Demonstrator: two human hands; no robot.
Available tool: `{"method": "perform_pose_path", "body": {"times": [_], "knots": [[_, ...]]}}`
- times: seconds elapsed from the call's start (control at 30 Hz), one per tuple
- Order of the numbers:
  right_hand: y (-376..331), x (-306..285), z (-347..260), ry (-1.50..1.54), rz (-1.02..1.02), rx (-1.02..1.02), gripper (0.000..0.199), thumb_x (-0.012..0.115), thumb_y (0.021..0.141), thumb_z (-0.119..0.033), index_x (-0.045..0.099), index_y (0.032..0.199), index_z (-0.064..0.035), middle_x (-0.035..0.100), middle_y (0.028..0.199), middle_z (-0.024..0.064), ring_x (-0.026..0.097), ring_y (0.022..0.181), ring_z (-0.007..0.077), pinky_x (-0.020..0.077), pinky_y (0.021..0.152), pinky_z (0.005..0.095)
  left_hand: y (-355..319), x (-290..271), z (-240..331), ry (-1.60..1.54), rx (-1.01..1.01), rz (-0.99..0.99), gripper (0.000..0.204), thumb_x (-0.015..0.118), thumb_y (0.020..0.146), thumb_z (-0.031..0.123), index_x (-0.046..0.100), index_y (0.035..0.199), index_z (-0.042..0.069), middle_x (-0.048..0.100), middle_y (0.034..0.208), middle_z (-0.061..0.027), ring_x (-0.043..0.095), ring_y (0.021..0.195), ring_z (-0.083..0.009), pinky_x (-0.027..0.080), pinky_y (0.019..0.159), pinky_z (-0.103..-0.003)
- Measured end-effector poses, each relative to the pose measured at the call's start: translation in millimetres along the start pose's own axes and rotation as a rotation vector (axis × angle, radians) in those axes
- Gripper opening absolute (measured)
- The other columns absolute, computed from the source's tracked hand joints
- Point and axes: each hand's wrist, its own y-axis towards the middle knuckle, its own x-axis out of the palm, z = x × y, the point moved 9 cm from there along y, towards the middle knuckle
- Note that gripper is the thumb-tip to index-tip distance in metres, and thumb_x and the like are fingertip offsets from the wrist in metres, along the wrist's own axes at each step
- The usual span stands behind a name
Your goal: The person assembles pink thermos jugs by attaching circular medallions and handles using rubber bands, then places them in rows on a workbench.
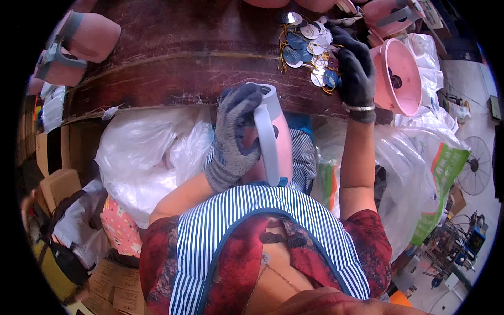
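My left hand (235, 134), in a grey knit glove with a dark coating, is closed round a pink kettle body (284, 142) with a grey handle (266, 144). The kettle stands tilted against my striped apron (268, 197), with its narrow grey rim towards the table. My right hand (358, 71), in a dark glove, reaches over the table with its fingers stretched along the right side of a pile of round tags (307, 42). The tags are white and dark blue, with yellow strings. Whether the fingertips touch a tag is hard to see.
A pink bucket-shaped shell (386, 79) lies on its side next to my right wrist. More pink kettle bodies (92, 37) stand on the dark red table (173, 68) at the far left, and others at the far right. Clear plastic bags (152, 157) hang below the front edge.
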Motion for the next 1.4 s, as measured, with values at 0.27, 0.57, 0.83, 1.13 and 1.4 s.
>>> {"method": "perform_pose_path", "body": {"times": [0.27, 0.57, 0.83, 1.13, 1.4], "knots": [[-104, 70, -24, -0.41, -0.27, 0.213, 0.028, 0.062, 0.087, 0.0, 0.067, 0.114, -0.0041, 0.071, 0.104, 0.013, 0.07, 0.093, 0.0197, 0.0556, 0.078, 0.0315, -11, 1, -15, 0.057, -0.004, -0.054, 0.044, 0.086, 0.065, 0.021, 0.063, 0.101, 0.009, 0.043, 0.144, -0.0194, 0.041, 0.133, -0.0401, 0.038, 0.107, -0.048], [-132, 96, -42, -0.656, -0.256, -0.116, 0.037, 0.071, 0.081, -0.005, 0.065, 0.118, -0.0058, 0.07, 0.104, 0.0124, 0.069, 0.092, 0.0234, 0.0543, 0.083, 0.0353, -13, 16, 5, 0.259, 0.04, -0.19, 0.038, 0.079, 0.074, 0.018, 0.068, 0.109, 0.008, 0.042, 0.147, -0.0191, 0.039, 0.136, -0.0397, 0.035, 0.111, -0.049], [-154, 67, -18, 0.326, -0.283, 0.506, 0.055, 0.07, 0.083, -0.002, 0.05, 0.134, 0.0015, 0.056, 0.133, 0.0171, 0.059, 0.117, 0.0258, 0.0498, 0.098, 0.0353, -39, -16, -14, -0.794, -0.813, -0.175, 0.022, 0.058, 0.093, 0.012, 0.064, 0.11, 0.0, 0.061, 0.12, -0.0151, 0.057, 0.118, -0.0264, 0.044, 0.105, -0.04], [-80, 76, -68, -0.506, -0.143, -0.177, 0.054, 0.077, 0.079, -0.008, 0.058, 0.129, -0.0064, 0.066, 0.123, 0.0135, 0.065, 0.112, 0.0264, 0.0537, 0.092, 0.0366, 13, 5, -7, -1.184, -0.585, -0.197, 0.043, 0.052, 0.097, 0.013, 0.049, 0.14, 0.006, 0.052, 0.14, -0.017, 0.051, 0.13, -0.0282, 0.04, 0.112, -0.044], [-51, 119, -93, -0.597, -0.327, -0.196, 0.042, 0.077, 0.079, -0.02, 0.068, 0.117, -0.0043, 0.068, 0.117, 0.0136, 0.069, 0.097, 0.0282, 0.0549, 0.086, 0.0341, 45, 11, 1, -0.493, -0.586, -0.466, 0.069, 0.081, 0.075, 0.008, 0.051, 0.137, 0.002, 0.061, 0.127, -0.0119, 0.059, 0.116, -0.0192, 0.047, 0.102, -0.034]]}}
